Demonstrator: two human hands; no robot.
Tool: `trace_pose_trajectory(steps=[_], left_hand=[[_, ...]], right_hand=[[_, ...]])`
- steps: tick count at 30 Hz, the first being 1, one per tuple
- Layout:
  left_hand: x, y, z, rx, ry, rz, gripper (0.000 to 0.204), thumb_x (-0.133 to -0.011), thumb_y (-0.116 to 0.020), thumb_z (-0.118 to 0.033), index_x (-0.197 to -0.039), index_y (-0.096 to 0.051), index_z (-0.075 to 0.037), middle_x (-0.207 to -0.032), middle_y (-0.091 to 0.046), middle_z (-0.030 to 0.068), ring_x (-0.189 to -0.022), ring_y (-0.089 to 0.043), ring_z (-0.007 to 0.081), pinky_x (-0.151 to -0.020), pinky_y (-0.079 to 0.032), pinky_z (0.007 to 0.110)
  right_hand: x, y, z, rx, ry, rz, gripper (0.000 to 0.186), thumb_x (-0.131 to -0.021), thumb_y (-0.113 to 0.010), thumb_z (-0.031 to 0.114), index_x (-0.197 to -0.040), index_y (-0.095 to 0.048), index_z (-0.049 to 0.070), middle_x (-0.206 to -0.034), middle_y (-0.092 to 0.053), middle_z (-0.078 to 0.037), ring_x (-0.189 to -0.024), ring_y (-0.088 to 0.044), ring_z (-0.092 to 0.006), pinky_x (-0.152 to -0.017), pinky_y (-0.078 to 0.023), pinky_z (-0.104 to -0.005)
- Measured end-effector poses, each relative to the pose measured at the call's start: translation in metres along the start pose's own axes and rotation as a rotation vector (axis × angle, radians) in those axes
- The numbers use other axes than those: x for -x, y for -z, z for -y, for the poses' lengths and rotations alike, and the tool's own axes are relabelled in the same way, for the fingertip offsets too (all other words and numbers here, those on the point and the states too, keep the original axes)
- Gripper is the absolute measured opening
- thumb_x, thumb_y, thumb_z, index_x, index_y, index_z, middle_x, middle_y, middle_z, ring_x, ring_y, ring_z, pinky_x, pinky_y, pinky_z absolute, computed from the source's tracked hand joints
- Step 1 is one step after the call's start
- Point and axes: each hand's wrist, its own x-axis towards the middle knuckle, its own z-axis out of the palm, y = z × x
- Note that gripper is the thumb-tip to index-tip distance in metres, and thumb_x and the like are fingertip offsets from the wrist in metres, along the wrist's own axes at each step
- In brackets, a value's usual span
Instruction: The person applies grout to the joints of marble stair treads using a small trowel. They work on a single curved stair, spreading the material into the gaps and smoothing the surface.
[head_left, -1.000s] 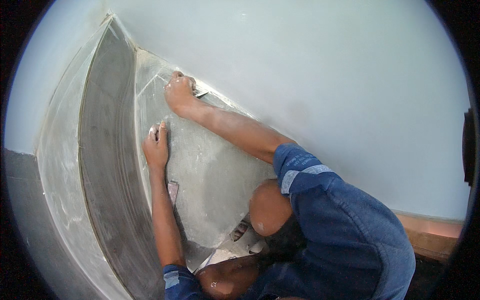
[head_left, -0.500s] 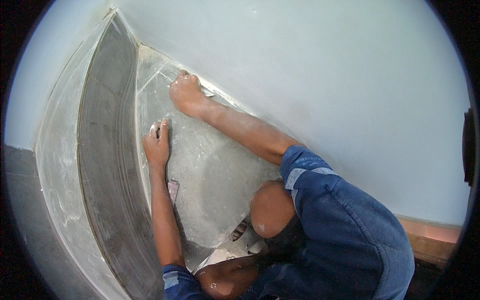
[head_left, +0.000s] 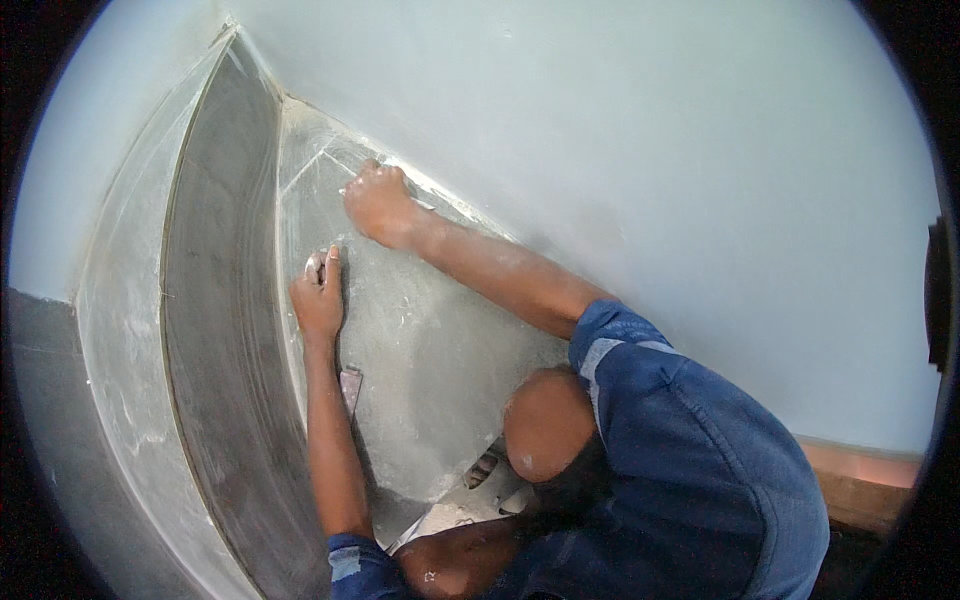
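Shifts right hand (head_left: 380, 205) slightly right and nearer, closed on a blade (head_left: 425, 206) beside the far wall (head_left: 620, 150). Keeps left hand (head_left: 318, 293) curled over the floor (head_left: 410, 320), nearer and left; cannot tell if gripping anything.

Grey slab (head_left: 430, 350) matt, chalk-smeared, perhaps stone; wall (head_left: 700, 200) smooth; shirt (head_left: 700, 440) matt cloth.

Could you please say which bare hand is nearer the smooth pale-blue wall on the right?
The bare right hand, close to the pale-blue wall; the bare left hand is farther away, beside the dark grey panel.
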Motion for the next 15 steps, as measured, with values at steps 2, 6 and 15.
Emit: trace_pose_trajectory(steps=[2,6,15], left_hand=[[0.004,-0.002,-0.001,-0.017,0.006,0.004,0.04,-0.093,-0.053,-0.031,-0.081,-0.059,0.006,-0.057,-0.047,0.0125,-0.057,-0.042,0.0126,-0.054,-0.039,0.034],[0.001,0.001,0.001,-0.032,-0.065,-0.028,0.04,-0.094,-0.053,-0.032,-0.08,-0.059,0.005,-0.055,-0.046,0.0126,-0.055,-0.04,0.0129,-0.052,-0.038,0.035],[-0.003,0.0,-0.003,-0.016,-0.007,0.014,0.039,-0.093,-0.053,-0.031,-0.085,-0.061,0.006,-0.057,-0.049,0.0162,-0.055,-0.042,0.014,-0.053,-0.039,0.037]], right_hand=[[-0.014,-0.005,-0.007,0.053,-0.115,0.064,0.025,-0.079,-0.057,0.014,-0.094,-0.069,0.0,-0.091,-0.067,-0.017,-0.093,-0.06,-0.0282,-0.067,-0.051,-0.0404],[-0.001,0.003,0.003,0.038,-0.078,-0.048,0.022,-0.076,-0.057,0.012,-0.09,-0.07,0.001,-0.085,-0.067,-0.016,-0.093,-0.059,-0.0278,-0.065,-0.051,-0.0402],[-0.007,-0.015,-0.002,0.226,-0.066,-0.173,0.026,-0.076,-0.057,0.013,-0.095,-0.069,0.001,-0.089,-0.067,-0.016,-0.094,-0.059,-0.0285,-0.065,-0.053,-0.0385]])
